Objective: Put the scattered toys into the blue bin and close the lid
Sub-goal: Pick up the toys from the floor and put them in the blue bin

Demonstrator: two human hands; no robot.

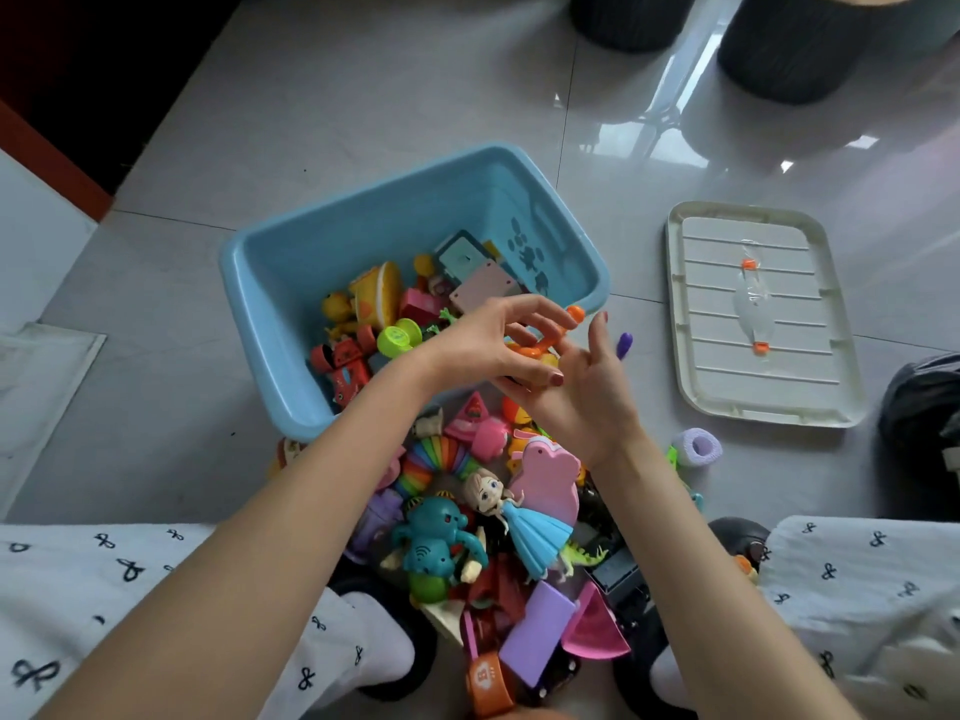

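The blue bin [332, 241] stands open on the grey floor, partly filled with toys. Over its near right corner my left hand [483, 345] curls its fingers round an orange toy [550, 337]. My right hand [582, 387] lies under it with straight fingers, palm up, touching the same toy. A small purple piece [625, 344] shows just past my right fingers. A heap of toys lies between my knees: a doll in a blue dress [519, 527], a teal figure [434, 537], a rainbow toy [436, 459], a pink board [550, 480]. The cream lid [680, 324] lies flat to the bin's right.
Two dark round stools [795, 54] stand at the far right. A lilac roll [698, 446] lies near the lid's front edge. A dark bag [924, 402] sits at the right edge. My patterned trouser legs [104, 589] flank the toy heap.
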